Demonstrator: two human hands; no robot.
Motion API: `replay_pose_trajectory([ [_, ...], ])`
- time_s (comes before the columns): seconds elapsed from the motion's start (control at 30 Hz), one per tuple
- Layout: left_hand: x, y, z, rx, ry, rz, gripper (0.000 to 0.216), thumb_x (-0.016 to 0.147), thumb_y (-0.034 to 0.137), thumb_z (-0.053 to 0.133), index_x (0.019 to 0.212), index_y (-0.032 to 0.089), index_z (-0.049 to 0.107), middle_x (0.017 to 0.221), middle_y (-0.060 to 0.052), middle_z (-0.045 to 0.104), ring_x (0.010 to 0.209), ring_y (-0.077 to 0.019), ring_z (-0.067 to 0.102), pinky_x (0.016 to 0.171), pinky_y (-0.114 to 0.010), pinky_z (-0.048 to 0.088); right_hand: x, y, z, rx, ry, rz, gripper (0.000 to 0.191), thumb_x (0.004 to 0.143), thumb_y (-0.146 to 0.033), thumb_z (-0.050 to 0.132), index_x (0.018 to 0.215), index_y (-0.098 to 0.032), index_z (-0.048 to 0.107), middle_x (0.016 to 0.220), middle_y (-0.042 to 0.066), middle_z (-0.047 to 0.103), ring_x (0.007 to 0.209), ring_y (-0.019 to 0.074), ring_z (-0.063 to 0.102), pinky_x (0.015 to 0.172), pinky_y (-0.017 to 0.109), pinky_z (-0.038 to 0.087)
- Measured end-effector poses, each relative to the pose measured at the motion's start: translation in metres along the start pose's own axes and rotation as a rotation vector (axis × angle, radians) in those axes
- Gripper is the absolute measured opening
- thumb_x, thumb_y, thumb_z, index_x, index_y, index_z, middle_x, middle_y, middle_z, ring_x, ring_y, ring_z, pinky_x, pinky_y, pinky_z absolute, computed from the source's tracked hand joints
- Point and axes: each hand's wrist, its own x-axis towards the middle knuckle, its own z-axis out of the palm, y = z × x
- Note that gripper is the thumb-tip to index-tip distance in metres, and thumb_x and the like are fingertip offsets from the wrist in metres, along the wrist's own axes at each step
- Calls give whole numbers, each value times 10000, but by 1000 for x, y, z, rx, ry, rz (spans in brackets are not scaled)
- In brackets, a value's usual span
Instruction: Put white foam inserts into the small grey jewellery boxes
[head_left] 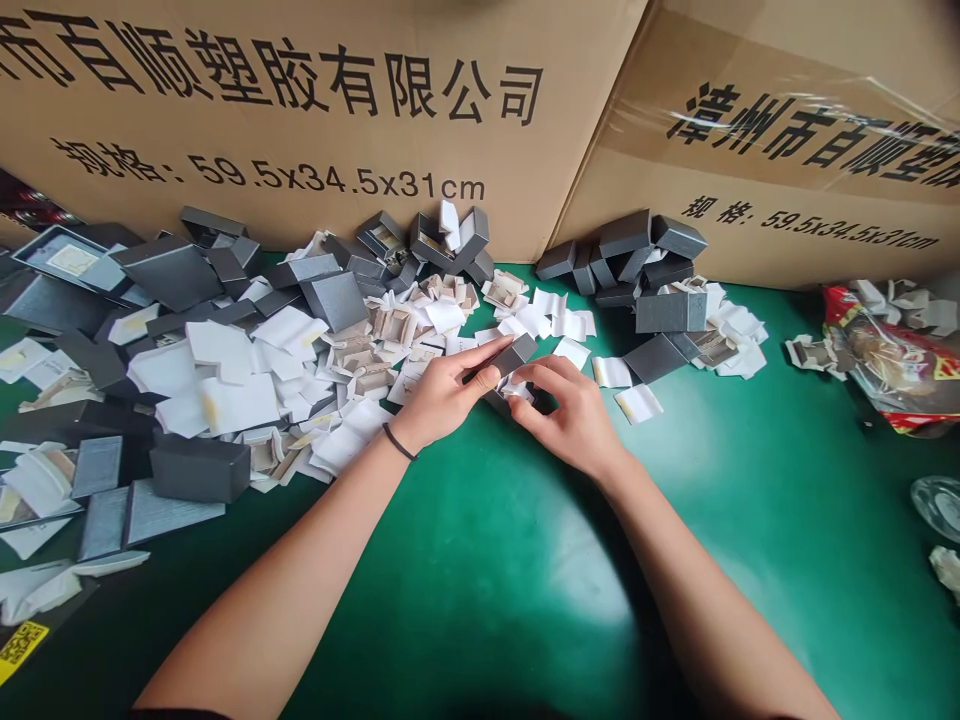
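My left hand (442, 395) and my right hand (566, 415) meet over the green table (480, 560). Together they grip a small grey box (516, 355) with a white insert showing beneath it. The left hand's fingers stretch along the box's top edge, and a dark band sits on that wrist. Curled under the box's right end, the right hand's fingers pinch the white piece. Just behind the hands lies a heap of white foam pads (240, 395) and beige inserts (375, 350).
Two large printed cardboard cartons (315, 110) stand at the back. Grey boxes and lids (199, 468) litter the left side. Another grey pile (637, 255) sits at the back right. A red plastic bag (892, 365) and a glass dish (937, 505) lie at the right edge.
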Motion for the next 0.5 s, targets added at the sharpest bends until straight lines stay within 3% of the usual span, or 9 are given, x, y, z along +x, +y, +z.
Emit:
replay_pose_trajectory([
  [0.27,1,1,-1,-54,-17,-19,524,784,427,627,1248,190,570,1348,-70,515,1295,-279,410,1100,-395,307,-2,4,2,-89,21,-119,155,864,-325,519,943,-241,623,989,61,602,952,219,522,809,372,491],
  [0.5,-2,1,-2,-63,-45,-2,474,801,361,624,1236,178,579,1334,-81,528,1271,-274,441,1078,-385,337,1,2,2,-19,-47,-160,105,866,-261,499,853,-221,595,759,27,590,815,191,467,767,337,453],
])
